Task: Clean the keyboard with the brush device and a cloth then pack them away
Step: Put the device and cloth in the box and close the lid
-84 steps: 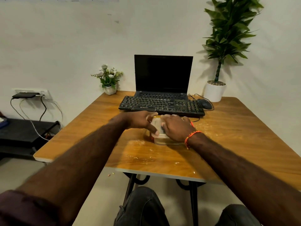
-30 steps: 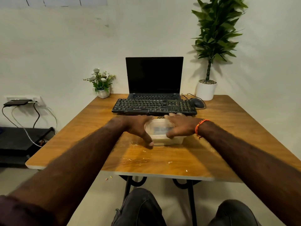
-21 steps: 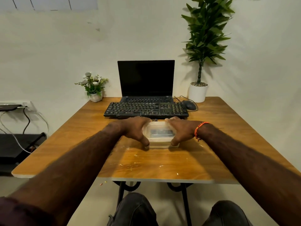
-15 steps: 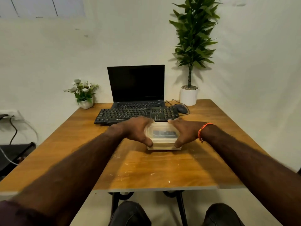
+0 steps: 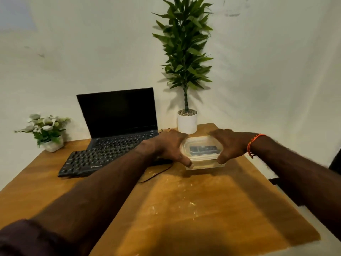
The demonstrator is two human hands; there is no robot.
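Since the earlier frames, both hands have carried the clear rectangular plastic container with its snapped-on lid [image 5: 203, 153] away from the table's centre toward two o'clock, close to the white pot of the tall green plant [image 5: 187, 121]. It sits low over the brown wooden table [image 5: 193, 200]; whether it touches the surface is hard to tell. Inside, a dark oblong shows through the lid, probably the brush device, though the view is too soft to be sure.

One risk is a slip: the smooth plastic is held only at its two short ends, so a loosened squeeze could let it drop or tip. Another is the lid popping if the walls are pressed too hard. Pale crumbs lie scattered on the wood at six o'clock.

At nine o'clock of the box, the left hand [image 5: 167, 147] curls round that end, thumb on the near edge. At three o'clock, the right hand [image 5: 229, 145], with an orange thread bracelet [image 5: 253, 145] at the wrist, grips the opposite end. At ten o'clock, the black keyboard [image 5: 86, 160] lies before the black open laptop [image 5: 118, 115]
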